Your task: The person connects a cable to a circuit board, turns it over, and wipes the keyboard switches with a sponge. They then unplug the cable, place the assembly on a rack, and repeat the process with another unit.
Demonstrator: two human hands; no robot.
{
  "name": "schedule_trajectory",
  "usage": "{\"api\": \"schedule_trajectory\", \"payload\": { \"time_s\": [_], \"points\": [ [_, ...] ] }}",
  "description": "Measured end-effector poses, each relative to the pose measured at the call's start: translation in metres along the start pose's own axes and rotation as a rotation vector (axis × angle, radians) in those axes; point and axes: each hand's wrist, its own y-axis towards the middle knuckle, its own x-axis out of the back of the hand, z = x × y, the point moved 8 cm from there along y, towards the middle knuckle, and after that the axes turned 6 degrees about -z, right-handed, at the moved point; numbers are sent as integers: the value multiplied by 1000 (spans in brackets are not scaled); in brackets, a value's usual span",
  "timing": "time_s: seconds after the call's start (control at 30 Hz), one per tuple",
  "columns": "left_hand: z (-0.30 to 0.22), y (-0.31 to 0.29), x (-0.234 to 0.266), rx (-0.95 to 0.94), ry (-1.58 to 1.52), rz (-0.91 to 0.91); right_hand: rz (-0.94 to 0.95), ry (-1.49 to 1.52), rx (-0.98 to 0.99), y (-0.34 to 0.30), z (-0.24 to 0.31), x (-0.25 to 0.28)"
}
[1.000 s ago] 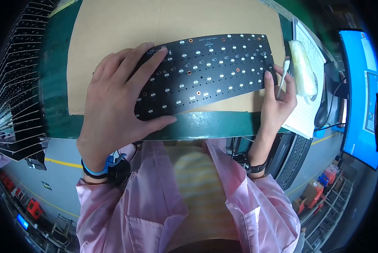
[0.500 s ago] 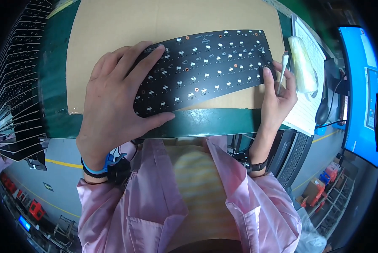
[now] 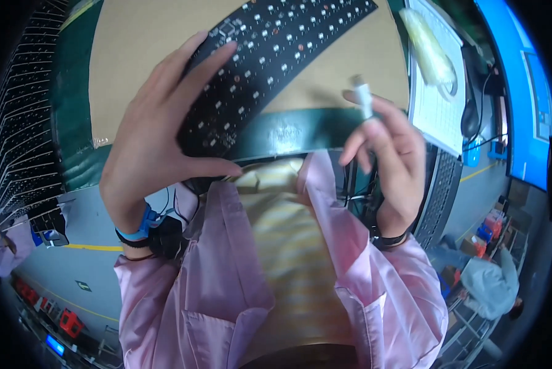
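A long black keyboard circuit board (image 3: 263, 60) with rows of small white parts lies slanted, its far end up to the right. My left hand (image 3: 153, 132) grips its near left end, fingers along the far edge and thumb by the near corner. My right hand (image 3: 391, 147) is apart from the board, to its right. Between its thumb and fingers is a white cable plug (image 3: 363, 100), pointing away from me and slightly blurred. Most of the cable is hidden by the hand.
Under the board lies a cardboard sheet (image 3: 128, 67) on a green mat (image 3: 73, 129). To the right are papers (image 3: 432, 120), a pale yellowish wrapped roll (image 3: 428, 52), a black mouse (image 3: 470, 117), a keyboard (image 3: 439, 203) and a monitor (image 3: 522, 92). Racked black boards (image 3: 23, 117) stand left; a person (image 3: 488, 286) is beyond.
The board has turned, its right end swinging away from me. My right hand has let go of the board's right end and moved nearer to me with the plug. My left hand keeps its grip.
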Motion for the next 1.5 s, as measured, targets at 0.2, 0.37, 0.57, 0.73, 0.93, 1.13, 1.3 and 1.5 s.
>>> {"api": "schedule_trajectory", "payload": {
  "time_s": [0.2,0.37,0.57,0.73,0.93,1.13,1.3,1.5],
  "points": [
    [16,-26,-19,-13,15,72,105,-31,67,-22,-35,-47],
    [17,-35,-31,-4,25,82,203,-57,29,-32,-47,-75],
    [17,-37,-32,-16,29,89,184,-272,238,-30,-40,-98],
    [19,-38,-35,-23,35,93,168,-376,301,-34,-47,-105],
    [24,-40,-36,-24,45,93,93,-385,326,-35,-46,-104],
    [26,-43,-37,-15,61,82,90,-417,311,-36,-51,-109],
    [27,-43,-33,-9,76,74,85,-438,329,-37,-50,-112],
    [28,-38,-23,1,94,62,71,-385,298,-31,-41,-117]
  ]
}}
